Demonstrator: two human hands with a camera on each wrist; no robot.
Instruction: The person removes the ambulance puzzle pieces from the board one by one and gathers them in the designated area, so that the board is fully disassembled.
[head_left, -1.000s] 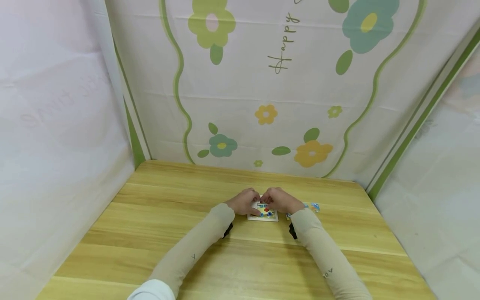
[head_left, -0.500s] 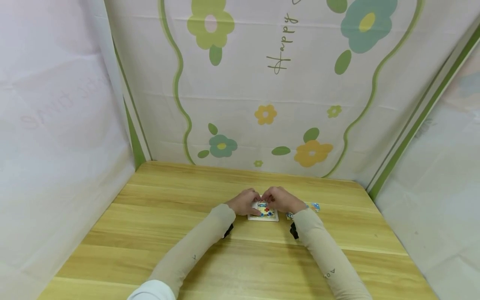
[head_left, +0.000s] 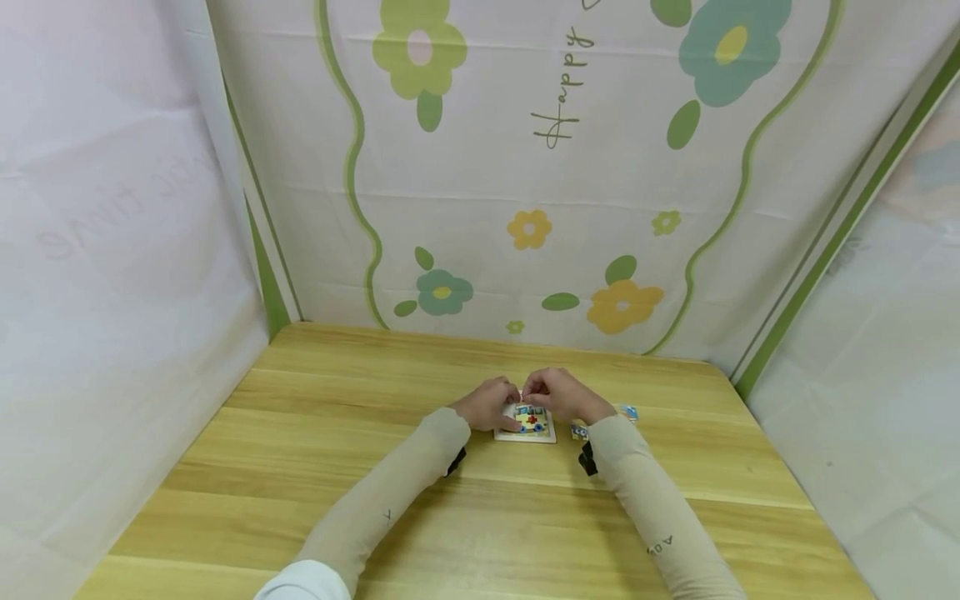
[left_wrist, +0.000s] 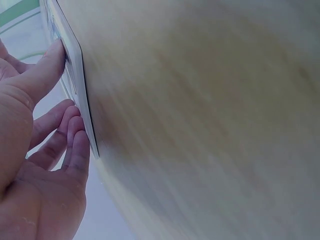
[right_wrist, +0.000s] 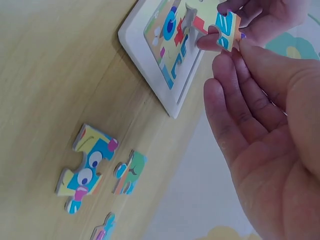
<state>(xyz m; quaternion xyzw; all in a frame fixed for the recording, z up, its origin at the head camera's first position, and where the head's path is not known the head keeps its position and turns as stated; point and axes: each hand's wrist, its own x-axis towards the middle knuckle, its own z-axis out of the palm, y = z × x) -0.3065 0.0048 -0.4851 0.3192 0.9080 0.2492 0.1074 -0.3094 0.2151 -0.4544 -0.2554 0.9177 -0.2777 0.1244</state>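
A white-rimmed puzzle board (head_left: 525, 438), printed with wheels and a red cross, lies flat on the table. My left hand (head_left: 487, 404) holds it at the left side; in the left wrist view the thumb (left_wrist: 52, 62) presses on its face while the other fingertips touch its edge. Between thumb and fingers, my right hand (head_left: 558, 393) pinches a jigsaw piece (right_wrist: 228, 31) with blue shapes, tilted above the board. Part of the left hand shows right behind that piece in the right wrist view. Fitted pieces fill part of the board.
Loose jigsaw pieces lie right of the board: a yellow-and-blue one with printed eyes (right_wrist: 84, 176), a green one (right_wrist: 134, 172) and another partly cut off by the view (right_wrist: 103, 231). Printed fabric walls (head_left: 480, 167) enclose the wooden table (head_left: 360, 375).
My right hand has shifted slightly up and away with its piece, uncovering more of the board's picture. The left hand stays in place on the board.
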